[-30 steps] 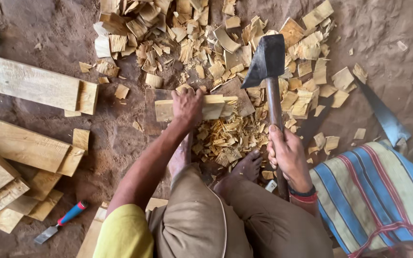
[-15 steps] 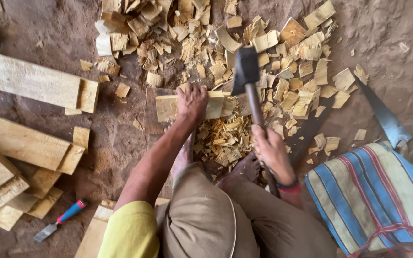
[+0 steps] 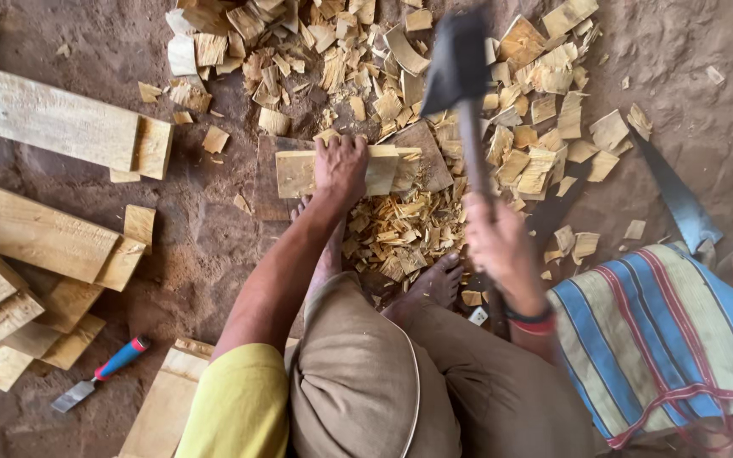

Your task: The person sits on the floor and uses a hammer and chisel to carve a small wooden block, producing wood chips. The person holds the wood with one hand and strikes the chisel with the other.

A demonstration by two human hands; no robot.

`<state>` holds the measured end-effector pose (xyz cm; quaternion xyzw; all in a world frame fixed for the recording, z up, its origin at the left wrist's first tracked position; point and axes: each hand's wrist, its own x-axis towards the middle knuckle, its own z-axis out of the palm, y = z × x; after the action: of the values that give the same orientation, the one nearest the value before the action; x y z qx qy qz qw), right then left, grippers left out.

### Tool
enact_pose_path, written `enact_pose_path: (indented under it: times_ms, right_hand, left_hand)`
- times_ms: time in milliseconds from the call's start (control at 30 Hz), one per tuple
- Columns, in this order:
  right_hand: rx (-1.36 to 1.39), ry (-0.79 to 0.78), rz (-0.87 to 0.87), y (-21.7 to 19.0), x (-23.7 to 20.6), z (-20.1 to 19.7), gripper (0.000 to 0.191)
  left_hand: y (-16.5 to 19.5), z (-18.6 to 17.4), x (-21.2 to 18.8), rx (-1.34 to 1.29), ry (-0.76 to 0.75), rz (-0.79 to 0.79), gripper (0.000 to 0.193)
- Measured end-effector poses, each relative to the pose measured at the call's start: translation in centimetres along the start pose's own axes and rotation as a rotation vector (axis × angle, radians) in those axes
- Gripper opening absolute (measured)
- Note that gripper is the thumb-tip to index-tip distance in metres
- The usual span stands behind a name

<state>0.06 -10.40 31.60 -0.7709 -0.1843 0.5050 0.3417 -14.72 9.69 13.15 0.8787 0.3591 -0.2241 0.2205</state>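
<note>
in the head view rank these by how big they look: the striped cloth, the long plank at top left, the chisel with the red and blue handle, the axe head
1. striped cloth
2. long plank
3. axe head, blurred and raised toward the camera, so it may look bigger than it is
4. chisel, close to the axe head in apparent size, so that order is unsure

Planks (image 3: 44, 119) lie stacked at far left. Chisel (image 3: 102, 373) lies below the planks. Saw (image 3: 676, 193) and striped cloth (image 3: 663, 331) lie well right of the planks.

pale raw wood block (image 3: 299, 172), dark matt metal axe head (image 3: 456, 64)
</note>
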Motion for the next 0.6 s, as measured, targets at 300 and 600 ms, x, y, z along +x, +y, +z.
enact_pose_path:
  times_ms: [300,600]
  right_hand:
    - [0.213,0.108,0.069,-1.4,0.9,0.7,0.027]
    - [0.163,-0.005,0.006,0.6,0.4,1.6,0.031]
  left_hand:
    - [0.1,-0.6,-1.3,0.052,0.074,0.038,0.066]
    - [-0.2,-0.1,-0.9,0.081,0.046,0.050,0.072]
